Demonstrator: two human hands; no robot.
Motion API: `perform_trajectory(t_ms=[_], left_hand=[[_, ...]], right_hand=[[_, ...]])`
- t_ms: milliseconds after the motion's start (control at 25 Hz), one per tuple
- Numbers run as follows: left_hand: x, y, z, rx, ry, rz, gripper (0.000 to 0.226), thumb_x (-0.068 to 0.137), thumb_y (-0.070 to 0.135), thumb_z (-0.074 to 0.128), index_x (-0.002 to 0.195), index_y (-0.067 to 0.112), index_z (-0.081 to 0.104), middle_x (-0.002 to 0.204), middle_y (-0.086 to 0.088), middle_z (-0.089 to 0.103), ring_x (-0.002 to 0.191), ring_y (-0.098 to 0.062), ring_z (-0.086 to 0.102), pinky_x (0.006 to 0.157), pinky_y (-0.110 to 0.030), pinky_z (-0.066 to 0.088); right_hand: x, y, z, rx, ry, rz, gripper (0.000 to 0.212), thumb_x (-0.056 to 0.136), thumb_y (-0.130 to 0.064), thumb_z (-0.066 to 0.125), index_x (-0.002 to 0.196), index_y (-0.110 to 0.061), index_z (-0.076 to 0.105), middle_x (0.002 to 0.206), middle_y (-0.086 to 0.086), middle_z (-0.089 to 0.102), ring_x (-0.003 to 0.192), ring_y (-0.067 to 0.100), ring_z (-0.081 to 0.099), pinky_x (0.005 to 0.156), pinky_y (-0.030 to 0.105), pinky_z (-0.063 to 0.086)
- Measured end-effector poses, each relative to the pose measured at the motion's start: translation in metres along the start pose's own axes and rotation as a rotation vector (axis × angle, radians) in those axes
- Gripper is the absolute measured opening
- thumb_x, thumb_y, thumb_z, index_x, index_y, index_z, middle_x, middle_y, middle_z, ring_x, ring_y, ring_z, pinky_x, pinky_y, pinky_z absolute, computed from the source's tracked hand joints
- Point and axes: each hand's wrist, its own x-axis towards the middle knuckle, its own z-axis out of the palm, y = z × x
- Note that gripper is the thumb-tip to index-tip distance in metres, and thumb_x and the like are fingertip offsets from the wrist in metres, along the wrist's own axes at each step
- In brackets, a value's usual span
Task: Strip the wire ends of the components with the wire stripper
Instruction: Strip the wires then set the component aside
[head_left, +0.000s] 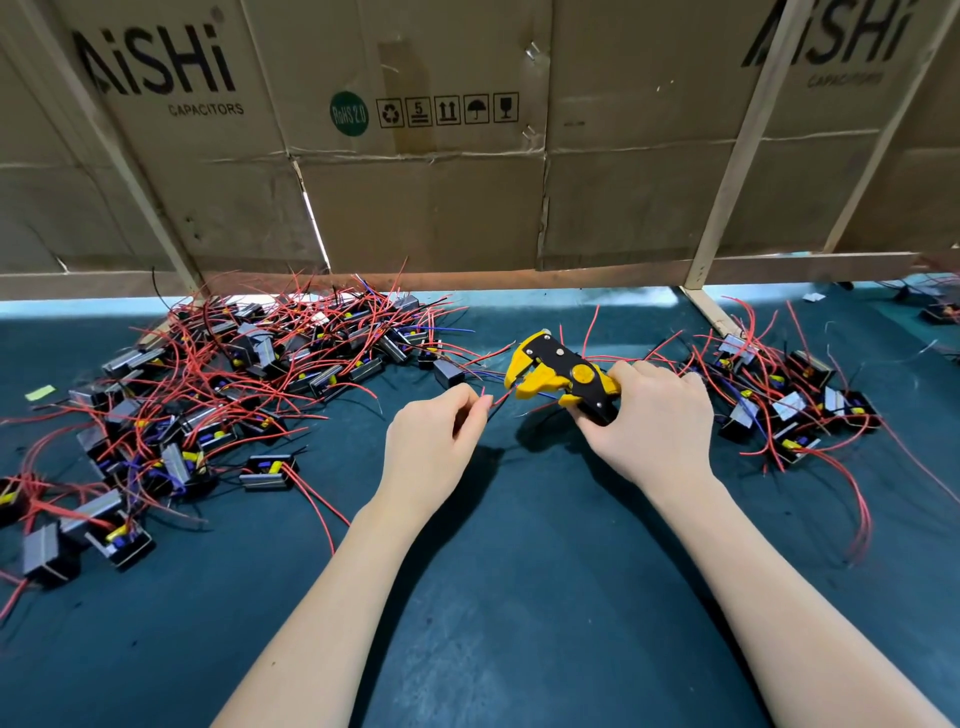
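— Both my bare forearms reach out over the dark teal mat (519, 597) on the bench. What are my hands doing?

— Your left hand (434, 441) pinches a thin red wire (500, 399) between thumb and fingertips. Your right hand (657, 421) has its fingers curled round the handles of the yellow and black plastic wire stripper (558, 376).

— Yes, I hold the tool just above the mat, its yellow head pointing left, and the red wire's end sits right at that head. Whether it is already clamped there I cannot tell.

— And the components?

— On my left lies a big tangled heap of small black boxed components with red wires (218, 384); a smaller heap of the same components (779, 400) lies on my right. Behind everything stands a brown cardboard wall printed "AiSHi CAPACITORS" (415, 182).
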Motion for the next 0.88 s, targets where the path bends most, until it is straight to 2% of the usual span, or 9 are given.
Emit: perform_trajectory(t_ms=[160,280,400,520,560,640,720,800,880], left_hand=[[-0.001,0.000,-0.001,-0.009,-0.007,0.008,0.033,0.099,0.032,0.055,0.071,0.014,0.054,0.055,-0.008,0.057,0.060,-0.036,0.051,0.063,-0.046,0.047],[0.001,-0.001,0.000,-0.015,-0.015,0.009,0.033,0.098,0.033,0.055,0.071,0.015,0.053,0.055,-0.008,0.058,0.061,-0.036,0.052,0.064,-0.046,0.048],[0.000,-0.002,0.000,0.007,-0.007,0.004,0.031,0.098,0.036,0.055,0.072,0.018,0.054,0.056,-0.005,0.059,0.061,-0.033,0.054,0.064,-0.045,0.048],[-0.001,-0.002,-0.001,0.134,0.073,-0.024,0.030,0.094,0.051,0.053,0.081,0.023,0.054,0.063,0.005,0.059,0.067,-0.018,0.054,0.062,-0.035,0.045],[-0.001,-0.002,-0.002,0.216,0.081,-0.069,0.036,0.091,0.060,0.050,0.084,0.025,0.052,0.067,0.008,0.057,0.070,-0.015,0.052,0.062,-0.033,0.042],[0.001,-0.005,-0.005,0.375,0.047,-0.239,0.053,0.081,0.077,0.043,0.087,0.025,0.050,0.071,0.009,0.055,0.073,-0.018,0.049,0.064,-0.032,0.037],[0.003,-0.008,-0.005,0.399,0.004,-0.367,0.059,0.077,0.080,0.045,0.086,0.022,0.053,0.075,0.001,0.060,0.075,-0.024,0.051,0.067,-0.032,0.038],[0.003,-0.008,-0.003,0.159,-0.014,-0.374,0.046,0.081,0.066,0.059,0.084,0.020,0.057,0.077,-0.004,0.064,0.074,-0.023,0.059,0.067,-0.031,0.045],[0.001,0.001,0.001,-0.371,-0.136,-0.328,0.024,0.089,0.040,0.068,0.098,0.019,0.059,0.088,-0.009,0.068,0.072,-0.016,0.068,0.065,-0.029,0.056]], right_hand=[[0.002,0.001,-0.004,0.019,-0.025,0.012,0.041,0.075,-0.050,0.072,0.065,-0.015,0.054,0.064,0.005,0.061,0.066,0.033,0.061,0.062,0.035,0.032],[0.001,0.001,-0.004,0.004,-0.058,0.048,0.041,0.076,-0.055,0.069,0.064,-0.021,0.051,0.066,0.005,0.063,0.070,0.033,0.062,0.059,0.031,0.028],[0.001,0.001,0.000,-0.007,-0.079,0.089,0.037,0.078,-0.057,0.066,0.073,-0.020,0.061,0.074,0.008,0.065,0.077,0.034,0.063,0.059,0.031,0.028],[0.001,0.004,0.003,0.009,0.016,0.048,0.038,0.076,-0.050,0.071,0.087,-0.014,0.066,0.082,0.008,0.066,0.082,0.034,0.063,0.070,0.037,0.034],[0.001,0.007,0.003,0.007,0.037,0.065,0.041,0.075,-0.052,0.070,0.089,-0.014,0.067,0.083,0.007,0.066,0.084,0.033,0.063,0.072,0.038,0.035],[0.003,0.012,0.003,0.024,0.050,0.128,0.043,0.075,-0.057,0.068,0.087,-0.015,0.065,0.082,0.005,0.065,0.083,0.032,0.063,0.070,0.038,0.035],[0.005,0.017,0.003,0.038,0.066,0.166,0.045,0.074,-0.058,0.069,0.083,-0.015,0.062,0.079,0.006,0.063,0.080,0.033,0.062,0.069,0.038,0.034],[0.007,0.020,0.001,0.081,0.098,0.193,0.045,0.073,-0.057,0.070,0.080,-0.014,0.061,0.076,0.006,0.062,0.077,0.034,0.061,0.069,0.038,0.036],[0.008,0.022,-0.001,0.126,0.106,0.232,0.044,0.074,-0.056,0.069,0.078,-0.014,0.058,0.075,0.007,0.061,0.078,0.035,0.061,0.070,0.039,0.037]])
